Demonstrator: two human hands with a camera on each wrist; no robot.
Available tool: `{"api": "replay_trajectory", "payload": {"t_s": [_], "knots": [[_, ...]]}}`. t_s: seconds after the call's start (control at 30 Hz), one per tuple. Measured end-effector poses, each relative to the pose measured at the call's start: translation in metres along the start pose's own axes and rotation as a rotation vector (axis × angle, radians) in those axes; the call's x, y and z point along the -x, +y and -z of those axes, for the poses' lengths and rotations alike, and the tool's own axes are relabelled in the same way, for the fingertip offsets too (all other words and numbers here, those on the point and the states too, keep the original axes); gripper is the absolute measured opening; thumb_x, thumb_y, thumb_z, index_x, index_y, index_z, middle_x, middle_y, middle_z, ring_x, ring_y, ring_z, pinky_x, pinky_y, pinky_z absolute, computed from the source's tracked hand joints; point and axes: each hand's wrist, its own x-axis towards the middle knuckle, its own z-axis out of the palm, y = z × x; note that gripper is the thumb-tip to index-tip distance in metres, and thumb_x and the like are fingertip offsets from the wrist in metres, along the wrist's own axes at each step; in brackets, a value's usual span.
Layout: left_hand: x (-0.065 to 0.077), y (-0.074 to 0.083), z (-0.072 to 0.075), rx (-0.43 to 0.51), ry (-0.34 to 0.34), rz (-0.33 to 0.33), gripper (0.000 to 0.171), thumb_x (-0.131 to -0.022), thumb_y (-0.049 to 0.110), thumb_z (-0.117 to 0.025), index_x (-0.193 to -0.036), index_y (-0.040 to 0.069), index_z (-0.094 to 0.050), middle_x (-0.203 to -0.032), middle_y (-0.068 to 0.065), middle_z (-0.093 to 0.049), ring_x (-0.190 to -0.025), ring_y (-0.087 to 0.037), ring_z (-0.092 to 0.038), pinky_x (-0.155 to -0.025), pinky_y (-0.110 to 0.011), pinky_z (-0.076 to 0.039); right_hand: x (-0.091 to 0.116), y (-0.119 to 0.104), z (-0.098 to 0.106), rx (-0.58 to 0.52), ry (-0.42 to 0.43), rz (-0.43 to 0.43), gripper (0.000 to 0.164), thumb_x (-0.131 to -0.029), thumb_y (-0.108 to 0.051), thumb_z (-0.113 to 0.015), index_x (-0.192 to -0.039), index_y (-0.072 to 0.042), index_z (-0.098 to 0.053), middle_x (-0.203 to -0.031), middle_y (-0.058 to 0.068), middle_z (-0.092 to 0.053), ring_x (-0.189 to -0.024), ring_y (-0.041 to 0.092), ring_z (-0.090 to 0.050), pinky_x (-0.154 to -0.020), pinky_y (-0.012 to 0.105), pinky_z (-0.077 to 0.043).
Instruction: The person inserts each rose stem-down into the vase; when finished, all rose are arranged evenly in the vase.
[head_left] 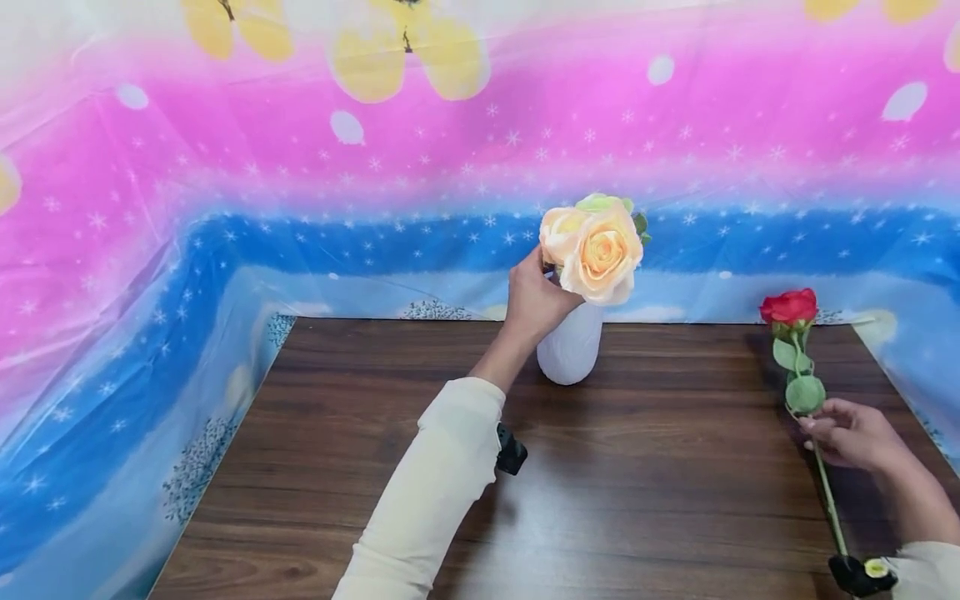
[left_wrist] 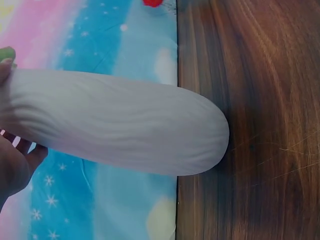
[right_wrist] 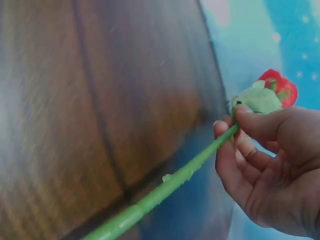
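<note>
A white vase [head_left: 570, 346] with a rippled surface stands on the wooden table, holding peach roses [head_left: 604, 254]. Around its upper part, just under the blooms, my left hand [head_left: 534, 296] grips it. In the left wrist view the vase [left_wrist: 120, 122] fills the middle, and only part of the left hand [left_wrist: 17, 167] shows. At the right, my right hand [head_left: 855, 433] pinches the green stem of a red rose [head_left: 789, 307] between thumb and fingers, below its leaves. The right wrist view shows the stem [right_wrist: 170, 185] slanting down from the right hand [right_wrist: 280, 160].
The dark wooden table [head_left: 360, 467] ends at a back edge just behind the vase. A pink and blue patterned cloth [head_left: 420, 183] hangs behind and along the sides. Dark wrist cameras sit at both sleeves, the left one [head_left: 512, 450] close to the tabletop.
</note>
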Motion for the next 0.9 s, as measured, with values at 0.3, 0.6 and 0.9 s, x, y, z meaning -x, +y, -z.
{"api": "replay_trajectory", "payload": {"t_s": [0.3, 0.6, 0.9], "knots": [[-0.004, -0.003, 0.007, 0.047, -0.106, 0.076, 0.049, -0.080, 0.013, -0.083, -0.124, 0.003, -0.064, -0.121, -0.016, -0.072, -0.114, -0.028, -0.070, -0.088, -0.028, -0.059, 0.003, -0.043, -0.007, -0.239, 0.041, 0.238, 0.010, -0.103, -0.008, -0.058, -0.106, -0.017, -0.062, -0.083, -0.021, -0.071, -0.077, 0.002, -0.072, -0.067, 0.026, -0.062], [-0.006, -0.004, 0.010, 0.046, -0.172, 0.092, 0.052, -0.083, 0.008, -0.079, -0.131, 0.004, -0.061, -0.129, -0.015, -0.070, -0.121, -0.026, -0.066, -0.094, -0.034, -0.056, 0.013, -0.096, -0.015, -0.671, 0.036, 0.534, 0.024, -0.099, 0.004, -0.058, -0.113, -0.014, -0.068, -0.092, -0.006, -0.077, -0.082, 0.005, -0.076, -0.069, 0.020, -0.061], [-0.006, -0.007, 0.011, 0.023, -0.202, 0.082, 0.054, -0.084, 0.004, -0.076, -0.135, 0.003, -0.059, -0.133, -0.015, -0.067, -0.128, -0.027, -0.063, -0.102, -0.040, -0.054, 0.021, -0.162, -0.019, -0.971, 0.099, 0.714, 0.025, -0.098, 0.011, -0.055, -0.116, 0.000, -0.066, -0.096, 0.005, -0.077, -0.087, 0.013, -0.076, -0.074, 0.022, -0.062]]}}
